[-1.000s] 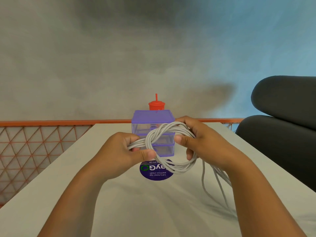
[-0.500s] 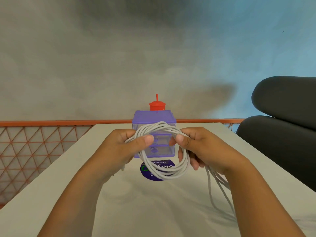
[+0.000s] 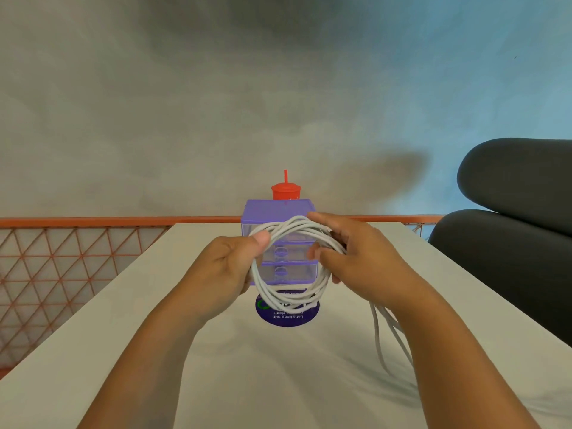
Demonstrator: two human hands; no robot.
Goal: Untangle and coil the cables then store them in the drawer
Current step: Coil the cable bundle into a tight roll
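A white cable coil (image 3: 280, 297) of several loops hangs upright in the air between my hands, in front of the purple drawer unit (image 3: 278, 212). My left hand (image 3: 229, 267) grips the coil's left side, thumb pressed on the top strands. My right hand (image 3: 353, 261) holds the coil's right side with fingers curled round the strands. Loose cable strands (image 3: 379, 339) trail down from under my right wrist toward the table. All three drawers of the unit look closed; part of their fronts shows through the coil.
The white table (image 3: 154, 320) stretches to an orange mesh railing (image 3: 62, 258) at the left and back. A red cup with a straw (image 3: 286, 188) stands behind the drawer unit. A purple round sticker (image 3: 288, 315) lies under the coil. A dark sofa (image 3: 510, 243) sits at the right.
The coil has been turned and opened into a rounder, more upright ring. My right hand shifted up along its right side; my left thumb stays clamped on the top left.
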